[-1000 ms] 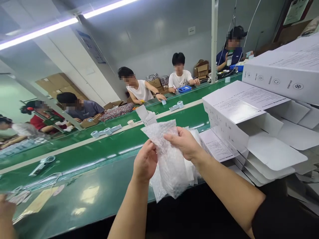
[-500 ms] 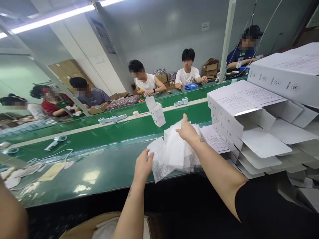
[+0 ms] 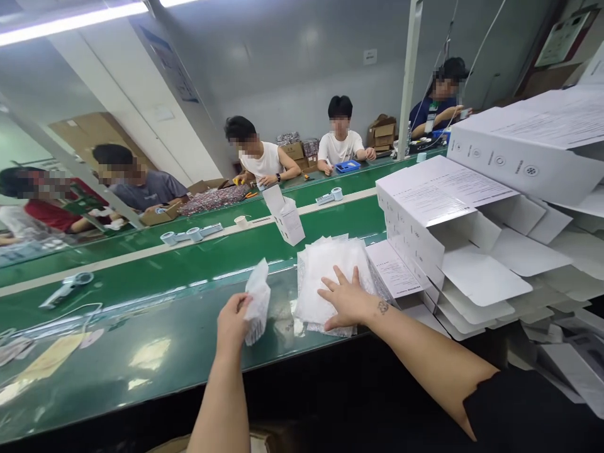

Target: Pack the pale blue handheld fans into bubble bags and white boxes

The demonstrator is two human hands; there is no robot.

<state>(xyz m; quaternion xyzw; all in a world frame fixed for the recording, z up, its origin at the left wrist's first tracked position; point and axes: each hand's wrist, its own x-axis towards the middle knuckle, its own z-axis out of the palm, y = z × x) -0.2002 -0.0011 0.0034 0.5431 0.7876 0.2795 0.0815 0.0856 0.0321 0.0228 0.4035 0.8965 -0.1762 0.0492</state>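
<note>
My left hand (image 3: 232,322) is closed on a single bubble-wrap bag (image 3: 257,301), held upright just above the near green bench (image 3: 155,352). My right hand (image 3: 346,296) lies flat with fingers spread on a pile of bubble-wrap bags (image 3: 325,267) that rests at the bench edge. A small white open carton (image 3: 287,217) stands on the green conveyor belt (image 3: 198,258) just beyond the pile.
Stacks of flat white printed cartons (image 3: 443,207) crowd the right side, with a leaflet (image 3: 394,270) beside the pile. Small blue-white devices (image 3: 189,234) ride the belt. Several people (image 3: 257,157) sit working along the far side. A metal post (image 3: 408,75) rises at the back.
My left hand pulled one bag away from the pile and moved left with it. My right hand came down and flattened onto the pile.
</note>
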